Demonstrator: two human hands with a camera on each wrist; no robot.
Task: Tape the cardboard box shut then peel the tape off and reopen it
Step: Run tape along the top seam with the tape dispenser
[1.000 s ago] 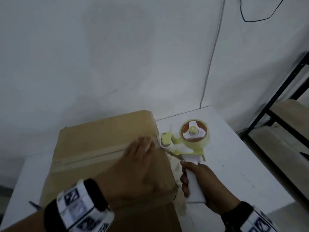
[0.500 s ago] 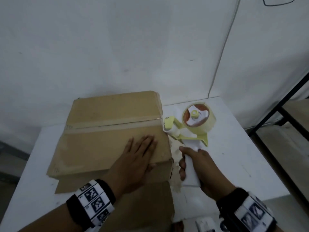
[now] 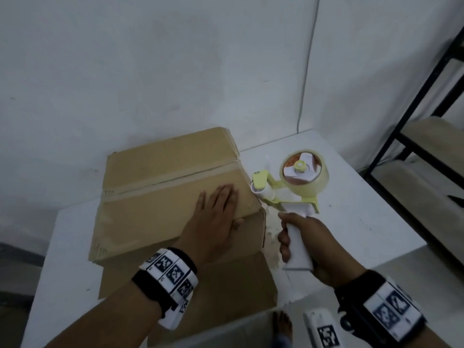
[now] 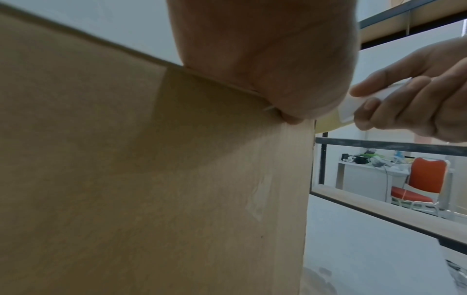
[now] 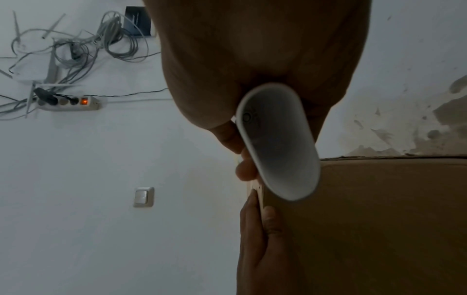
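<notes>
Counter [image 3: 364,222]: white, against wall.
Left grip [image 3: 213,222]: flat, now lower on cardboard box [image 3: 163,197], off taped seam.
Right grip [image 3: 306,242]: clamped on tape dispenser [image 3: 293,187] at 3 o'clock; taping seems finished.

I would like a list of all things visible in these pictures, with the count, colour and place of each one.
brown cardboard box: one, brown, on the table, flaps closed
strip of clear tape: one, along the box's top seam
yellow-green and white tape dispenser: one, beside the box's right edge
white table: one, under the box
black metal shelf rack: one, at right
thin wall cable: one, light-coloured
red chair: one, in the background
white power strip: one, on the wall
left hand: flat on the box top
right hand: grips the dispenser handle
</notes>
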